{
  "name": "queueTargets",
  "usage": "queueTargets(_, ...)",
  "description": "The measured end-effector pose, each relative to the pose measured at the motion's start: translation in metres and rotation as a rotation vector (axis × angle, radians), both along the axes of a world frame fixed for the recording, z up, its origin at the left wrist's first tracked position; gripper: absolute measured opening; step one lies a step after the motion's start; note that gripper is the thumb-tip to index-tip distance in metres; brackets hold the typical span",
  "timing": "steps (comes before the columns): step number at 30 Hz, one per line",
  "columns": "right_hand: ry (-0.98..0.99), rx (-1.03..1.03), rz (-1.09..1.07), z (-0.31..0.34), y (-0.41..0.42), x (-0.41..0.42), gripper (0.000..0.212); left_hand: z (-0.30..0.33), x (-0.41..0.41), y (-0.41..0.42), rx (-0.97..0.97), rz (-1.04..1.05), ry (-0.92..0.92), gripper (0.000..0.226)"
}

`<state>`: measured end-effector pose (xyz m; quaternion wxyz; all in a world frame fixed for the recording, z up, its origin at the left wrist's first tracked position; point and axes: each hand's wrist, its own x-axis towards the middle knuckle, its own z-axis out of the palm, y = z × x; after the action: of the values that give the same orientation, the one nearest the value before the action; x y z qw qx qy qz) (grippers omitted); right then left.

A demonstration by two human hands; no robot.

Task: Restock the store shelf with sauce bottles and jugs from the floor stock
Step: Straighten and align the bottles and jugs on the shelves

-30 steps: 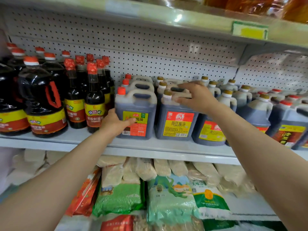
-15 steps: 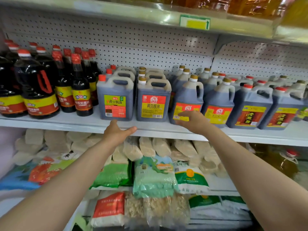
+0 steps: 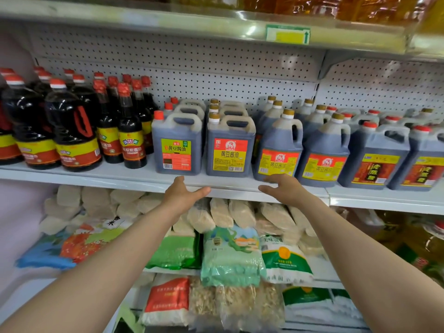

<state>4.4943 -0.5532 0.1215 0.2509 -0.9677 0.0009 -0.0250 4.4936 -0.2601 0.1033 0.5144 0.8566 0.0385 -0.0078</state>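
Note:
A white store shelf (image 3: 125, 175) carries dark sauce stock. At its left stand round jugs (image 3: 72, 131) and slim bottles (image 3: 131, 140) with red caps. In the middle sit a square jug with a green label (image 3: 177, 146) and a square jug with a red and yellow label (image 3: 230, 150). Further right are rounder jugs (image 3: 278, 152) and more square jugs (image 3: 377, 159). My left hand (image 3: 183, 197) hovers in front of the shelf edge below the green-label jug, fingers relaxed, holding nothing. My right hand (image 3: 282, 189) is at the shelf edge below a rounder jug, also holding nothing.
Bags of rice and grain (image 3: 230, 253) fill the lower shelves beneath my arms. An upper shelf (image 3: 216, 22) with a green price tag (image 3: 287, 34) holds amber oil bottles. Pegboard backs the shelf. Oil jugs (image 3: 413, 239) sit at the lower right.
Both hands have let go of the jugs and pulled back to the shelf's front edge. The view has backed away, showing more of the shelf.

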Motion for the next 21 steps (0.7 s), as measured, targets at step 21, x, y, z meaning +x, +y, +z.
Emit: queueTargets(21,-0.034,0.474,-0.175,-0.065,0.051,0.097,0.077,-0.038,0.105,-0.044,0.021,-0.249,0.018,0.088)
